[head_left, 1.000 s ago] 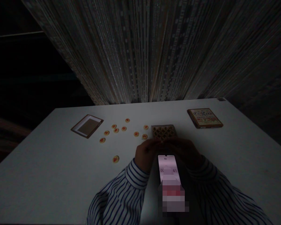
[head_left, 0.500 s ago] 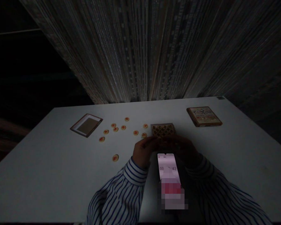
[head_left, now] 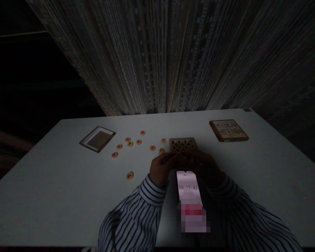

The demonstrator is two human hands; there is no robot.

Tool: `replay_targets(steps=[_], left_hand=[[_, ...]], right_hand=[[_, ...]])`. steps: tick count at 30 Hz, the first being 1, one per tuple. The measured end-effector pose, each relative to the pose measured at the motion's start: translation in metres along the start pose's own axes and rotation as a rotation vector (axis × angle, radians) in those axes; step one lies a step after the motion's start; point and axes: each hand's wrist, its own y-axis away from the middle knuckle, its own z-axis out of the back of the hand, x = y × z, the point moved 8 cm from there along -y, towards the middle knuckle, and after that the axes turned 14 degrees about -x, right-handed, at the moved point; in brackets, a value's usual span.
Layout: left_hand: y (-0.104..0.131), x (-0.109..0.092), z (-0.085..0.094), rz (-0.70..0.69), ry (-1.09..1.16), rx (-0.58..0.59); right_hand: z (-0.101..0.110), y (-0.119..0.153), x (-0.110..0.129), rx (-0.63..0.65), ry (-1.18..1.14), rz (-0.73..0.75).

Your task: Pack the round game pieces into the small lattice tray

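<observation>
An open box [head_left: 183, 139] of round xiangqi pieces [head_left: 183, 144] with dark markings sits in front of me, its near part covered by my hands. From the left, my left hand [head_left: 160, 169] reaches over it with fingers bent inward. Opposite it, my right hand [head_left: 209, 168] curls in, deep in shadow. The fingertips meet above the near part of the box; whatever lies between them is too dark to make out. Just left of the box is a loose xiangqi piece [head_left: 162, 150] with a red character. Below my hands lies a lit phone [head_left: 188, 180] showing a timer.
Several red-marked pieces [head_left: 130, 144] are scattered left of the box, one piece [head_left: 130, 175] nearer to me. A shallow box lid or tray [head_left: 97, 139] lies at the left. A printed wooden case [head_left: 229, 130] rests at the right. Behind the white table [head_left: 68, 196] hangs a string curtain [head_left: 157, 70].
Both hands stay over the box, the fingers shifting only slightly. The pieces and cases keep their places; the whole view has moved a little.
</observation>
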Motion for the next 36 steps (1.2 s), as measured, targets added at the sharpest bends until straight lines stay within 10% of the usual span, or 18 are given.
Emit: replay_targets(steps=[15,36], left_hand=[[-0.002,0.002,0.003,-0.009,-0.03,-0.006],[-0.011,-0.02,0.021,-0.289,-0.248,-0.182]], right_hand=[[-0.005,0.004,-0.002,-0.039,0.082,0.098],[-0.002,-0.03,-0.014,0.29,0.184,0.115]])
